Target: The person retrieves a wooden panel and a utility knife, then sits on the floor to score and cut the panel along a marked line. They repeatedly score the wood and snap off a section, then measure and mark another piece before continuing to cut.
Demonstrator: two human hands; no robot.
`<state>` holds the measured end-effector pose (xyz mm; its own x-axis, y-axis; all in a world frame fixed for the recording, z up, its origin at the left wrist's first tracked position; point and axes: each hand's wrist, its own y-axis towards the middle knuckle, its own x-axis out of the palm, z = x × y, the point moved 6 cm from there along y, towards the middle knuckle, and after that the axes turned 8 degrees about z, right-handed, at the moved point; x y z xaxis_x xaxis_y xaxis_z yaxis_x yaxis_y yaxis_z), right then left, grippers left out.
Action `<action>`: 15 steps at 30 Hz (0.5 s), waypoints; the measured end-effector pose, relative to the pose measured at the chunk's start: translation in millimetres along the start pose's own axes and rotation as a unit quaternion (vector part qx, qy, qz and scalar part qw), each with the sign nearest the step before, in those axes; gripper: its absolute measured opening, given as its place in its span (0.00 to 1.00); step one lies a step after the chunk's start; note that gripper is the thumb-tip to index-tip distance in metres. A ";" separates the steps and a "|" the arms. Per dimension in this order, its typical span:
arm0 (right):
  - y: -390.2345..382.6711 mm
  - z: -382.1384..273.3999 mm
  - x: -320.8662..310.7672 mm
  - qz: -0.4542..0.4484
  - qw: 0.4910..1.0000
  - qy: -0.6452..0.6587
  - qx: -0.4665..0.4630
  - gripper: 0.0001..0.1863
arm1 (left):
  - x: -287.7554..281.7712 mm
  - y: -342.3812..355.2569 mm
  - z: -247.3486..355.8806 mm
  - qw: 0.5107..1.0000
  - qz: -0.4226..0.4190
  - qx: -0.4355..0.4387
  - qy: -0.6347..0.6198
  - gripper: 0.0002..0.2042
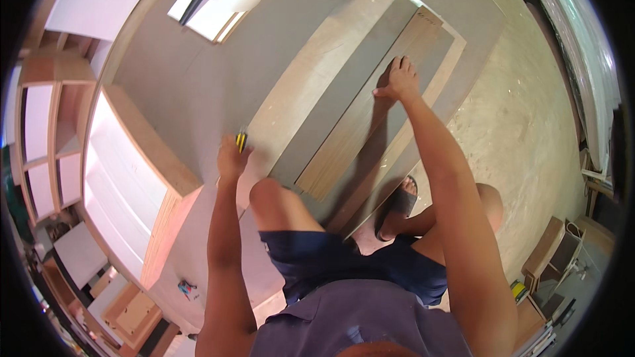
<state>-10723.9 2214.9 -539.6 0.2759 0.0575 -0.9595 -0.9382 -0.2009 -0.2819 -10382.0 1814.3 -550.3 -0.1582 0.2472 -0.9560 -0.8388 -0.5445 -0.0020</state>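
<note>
Laminate strip (370,119), wood-toned, lies lengthwise on a grey sheet (344,102) atop a pale plywood panel (297,92) on the floor. The right hand (397,79), fingers spread, presses flat near the strip's far end, seemingly to keep it from sliding. The left hand (231,155) is closed around a yellow utility knife (242,141) at the panel's near left edge. One knee (268,192) rests on the near end. Bare concrete floor (522,125) lies open to the right; a cabinet carcass (142,178) crowds the left.
</note>
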 end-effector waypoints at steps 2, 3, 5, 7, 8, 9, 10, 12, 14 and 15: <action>-8.0 10.6 -9.8 -0.011 0.999 -0.002 0.033 0.73 | 14.2 15.7 20.9 0.996 -0.083 -0.003 0.026 0.23; -8.2 14.4 -12.2 -0.021 0.999 -0.010 0.041 0.73 | 13.1 29.0 35.4 0.997 -0.069 0.002 0.023 0.22; -5.8 9.2 -15.3 -0.042 0.998 -0.015 0.041 0.74 | 12.6 60.0 62.6 0.993 0.026 0.077 -0.081 0.20; -4.8 4.0 -15.8 -0.058 0.998 -0.001 0.034 0.74 | 39.1 106.4 104.0 0.950 -0.011 0.013 -0.310 0.17; -2.9 7.2 -13.4 -0.064 0.997 0.004 0.037 0.74 | 52.9 125.5 155.0 0.885 -0.090 -0.023 -0.456 0.17; -2.0 5.3 -11.7 -0.067 0.997 0.006 0.036 0.74 | 61.0 142.4 202.0 0.782 -0.156 -0.089 -0.597 0.17; -3.4 4.8 -11.0 -0.068 0.997 0.006 0.036 0.73 | 68.0 158.2 248.2 0.673 -0.207 -0.164 -0.691 0.17; -1.6 8.2 -13.2 -0.074 0.997 -0.003 0.036 0.73 | 69.8 174.9 313.9 0.460 -0.308 -0.195 -0.810 0.19; -1.5 4.8 -14.3 -0.087 0.995 -0.016 0.035 0.73 | 75.4 180.3 348.4 0.482 -0.318 -0.223 -0.786 0.19; -1.1 5.2 -14.5 -0.090 0.995 -0.021 0.035 0.73 | 81.9 182.4 356.8 0.554 -0.306 -0.228 -0.740 0.19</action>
<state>-10727.9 2219.4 -525.4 0.4340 0.1266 -0.8920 -0.8867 -0.1147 -0.4478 -10733.8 2021.2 -524.2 -0.4529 0.7009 0.5510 -0.8059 -0.0575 -0.5893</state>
